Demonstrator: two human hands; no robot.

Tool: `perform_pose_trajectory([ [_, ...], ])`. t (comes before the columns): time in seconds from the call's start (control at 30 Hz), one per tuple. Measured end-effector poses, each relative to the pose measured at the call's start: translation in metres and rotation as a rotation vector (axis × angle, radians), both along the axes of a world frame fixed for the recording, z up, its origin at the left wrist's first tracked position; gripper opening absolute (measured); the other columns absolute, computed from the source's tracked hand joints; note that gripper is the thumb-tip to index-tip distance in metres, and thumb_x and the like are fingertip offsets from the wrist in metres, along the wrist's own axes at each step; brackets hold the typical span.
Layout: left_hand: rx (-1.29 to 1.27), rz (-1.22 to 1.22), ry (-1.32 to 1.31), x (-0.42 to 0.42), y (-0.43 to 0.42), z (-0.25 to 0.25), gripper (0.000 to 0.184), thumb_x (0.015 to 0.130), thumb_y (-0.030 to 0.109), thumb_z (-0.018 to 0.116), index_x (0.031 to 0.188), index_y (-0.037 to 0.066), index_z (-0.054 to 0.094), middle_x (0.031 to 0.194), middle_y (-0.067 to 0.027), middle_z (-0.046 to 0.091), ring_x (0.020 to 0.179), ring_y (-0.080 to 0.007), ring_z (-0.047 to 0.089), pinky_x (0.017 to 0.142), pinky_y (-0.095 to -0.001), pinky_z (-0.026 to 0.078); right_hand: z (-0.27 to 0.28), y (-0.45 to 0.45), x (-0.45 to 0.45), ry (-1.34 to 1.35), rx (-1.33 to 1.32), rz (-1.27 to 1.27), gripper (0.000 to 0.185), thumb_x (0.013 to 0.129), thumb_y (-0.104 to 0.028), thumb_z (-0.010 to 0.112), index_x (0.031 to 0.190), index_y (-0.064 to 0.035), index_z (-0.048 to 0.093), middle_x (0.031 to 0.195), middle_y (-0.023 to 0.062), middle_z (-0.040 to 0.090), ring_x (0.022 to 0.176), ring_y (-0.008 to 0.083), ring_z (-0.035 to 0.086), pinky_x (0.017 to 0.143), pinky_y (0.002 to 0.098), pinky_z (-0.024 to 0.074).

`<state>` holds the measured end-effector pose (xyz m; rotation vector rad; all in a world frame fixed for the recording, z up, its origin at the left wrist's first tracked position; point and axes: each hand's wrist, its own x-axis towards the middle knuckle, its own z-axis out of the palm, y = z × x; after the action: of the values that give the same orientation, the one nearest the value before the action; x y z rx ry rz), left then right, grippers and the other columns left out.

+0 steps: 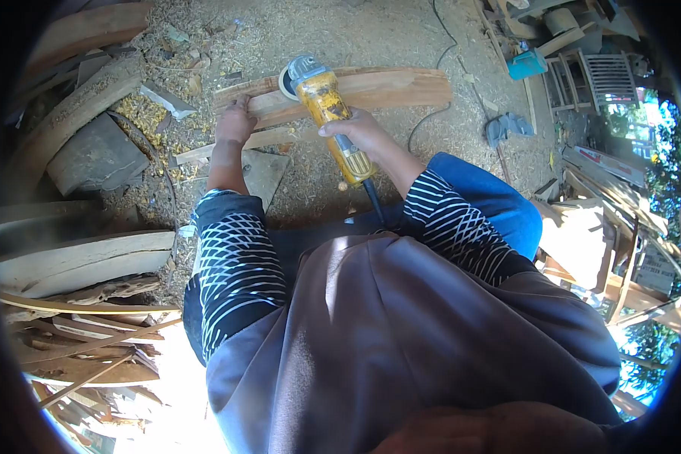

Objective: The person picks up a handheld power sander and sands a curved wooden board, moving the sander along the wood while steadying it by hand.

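Head view: your right-hand fingers (339, 130) wrap the yellow grinder (325, 106), disc at the curved plank (390, 87); left-hand fingers (242, 106) press the plank's end (spread unclear, can't tell).

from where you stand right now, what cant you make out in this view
Head view:
- Right hand fingertips: hidden behind the yellow grinder.
- Disc: mostly hidden by the tool's head.
- Black cord end: hidden by the garment.
- Left hand grip on wood: too small.

Yellow grinder (324, 98) against curved plank (393, 87)
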<state>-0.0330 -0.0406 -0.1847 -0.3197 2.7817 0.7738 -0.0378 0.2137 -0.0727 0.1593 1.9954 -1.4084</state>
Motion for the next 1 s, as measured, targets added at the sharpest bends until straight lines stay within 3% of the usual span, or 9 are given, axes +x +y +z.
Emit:
perform_pose_trajectory([
  [0.13, 0.094, 0.129, 0.058, 0.005, -0.002, -0.007, 0.062, 0.074, 0.016, 0.067, 0.129, 0.006, 0.040, 0.120, -0.0206, 0.053, 0.105, -0.0305, 0.057, 0.089, -0.0378, 0.046, 0.000, -0.005, 0.001, -0.072, 0.012, 0.060, 0.053, 0.065, -0.020, 0.074, 0.109, 0.0015, 0.055, 0.093, 0.0118, 0.061, 0.082, 0.0200, 0.059, 0.071, 0.0315, 0.0465],
  [0.2, 0.452, 0.251, 0.138, 0.013, 0.001, 0.014, 0.065, 0.073, 0.009, 0.067, 0.130, 0.002, 0.038, 0.116, -0.0167, 0.058, 0.102, -0.0246, 0.059, 0.088, -0.0320, 0.047, -0.002, -0.006, 0.000, -0.069, 0.021, 0.077, 0.053, 0.065, -0.020, 0.074, 0.109, 0.0013, 0.055, 0.092, 0.0117, 0.061, 0.082, 0.0201, 0.059, 0.071, 0.0316, 0.0465],
  [0.23, 0.450, 0.254, 0.137, 0.014, 0.001, 0.004, 0.065, 0.073, 0.009, 0.067, 0.130, 0.002, 0.038, 0.116, -0.0167, 0.058, 0.102, -0.0246, 0.059, 0.088, -0.0320, 0.047, -0.003, -0.007, 0.000, -0.068, 0.021, 0.087, 0.053, 0.065, -0.020, 0.074, 0.109, 0.0014, 0.055, 0.092, 0.0117, 0.061, 0.082, 0.0204, 0.059, 0.071, 0.0317, 0.0465],
  [0.3, 0.750, 0.419, 0.325, 0.014, -0.002, -0.030, 0.062, 0.072, 0.003, 0.065, 0.129, 0.001, 0.041, 0.110, -0.0132, 0.061, 0.099, -0.0194, 0.060, 0.086, -0.0285, 0.046, -0.003, -0.010, 0.001, -0.069, 0.019, 0.101, 0.053, 0.065, -0.020, 0.074, 0.109, 0.0015, 0.055, 0.092, 0.0118, 0.061, 0.082, 0.0206, 0.059, 0.072, 0.0318, 0.0466],
  [0.43, 0.640, 0.532, 0.385, 0.023, -0.018, -0.056, 0.051, 0.071, 0.001, 0.061, 0.121, 0.000, 0.050, 0.106, -0.0128, 0.063, 0.097, -0.0201, 0.061, 0.085, -0.0303, 0.046, 0.003, -0.018, 0.003, -0.082, -0.007, 0.110, 0.051, 0.065, -0.021, 0.073, 0.108, 0.0013, 0.056, 0.092, 0.0119, 0.061, 0.082, 0.0208, 0.060, 0.072, 0.0317, 0.0466],
  [0.53, 0.397, 0.974, 0.436, 0.034, -0.030, -0.063, 0.029, 0.075, 0.007, 0.057, 0.103, 0.002, 0.060, 0.095, -0.0110, 0.066, 0.086, -0.0228, 0.063, 0.078, -0.0324, 0.048, 0.000, -0.028, 0.002, -0.077, 0.006, 0.153, 0.052, 0.065, -0.021, 0.073, 0.108, 0.0014, 0.056, 0.092, 0.0122, 0.061, 0.082, 0.0209, 0.060, 0.072, 0.0317, 0.0465],
  [0.63, 0.329, 1.100, 0.419, 0.053, -0.040, -0.045, 0.025, 0.076, 0.013, 0.057, 0.098, 0.004, 0.062, 0.090, -0.0112, 0.067, 0.082, -0.0237, 0.064, 0.076, -0.0332, 0.048, -0.004, -0.038, 0.005, -0.074, 0.021, 0.180, 0.052, 0.064, -0.022, 0.074, 0.107, 0.0016, 0.057, 0.091, 0.0126, 0.061, 0.081, 0.0209, 0.060, 0.071, 0.0318, 0.0466],
  [0.83, 0.513, 1.099, 0.386, 0.068, -0.070, -0.083, 0.027, 0.076, 0.018, 0.060, 0.098, 0.003, 0.063, 0.088, -0.0117, 0.067, 0.080, -0.0239, 0.063, 0.076, -0.0334, 0.048, 0.002, -0.057, 0.010, -0.069, -0.012, 0.205, 0.051, 0.063, -0.024, 0.075, 0.104, 0.0016, 0.059, 0.088, 0.0129, 0.061, 0.078, 0.0213, 0.060, 0.068, 0.0323, 0.0470],
  [1.0, 0.451, 0.830, 0.370, 0.061, -0.044, -0.024, 0.031, 0.074, 0.015, 0.063, 0.103, 0.003, 0.062, 0.095, -0.0118, 0.066, 0.088, -0.0245, 0.062, 0.082, -0.0336, 0.046, 0.000, -0.060, 0.012, -0.050, -0.016, 0.202, 0.051, 0.063, -0.024, 0.075, 0.103, 0.0018, 0.059, 0.088, 0.0132, 0.061, 0.077, 0.0216, 0.060, 0.067, 0.0333, 0.0473],
])
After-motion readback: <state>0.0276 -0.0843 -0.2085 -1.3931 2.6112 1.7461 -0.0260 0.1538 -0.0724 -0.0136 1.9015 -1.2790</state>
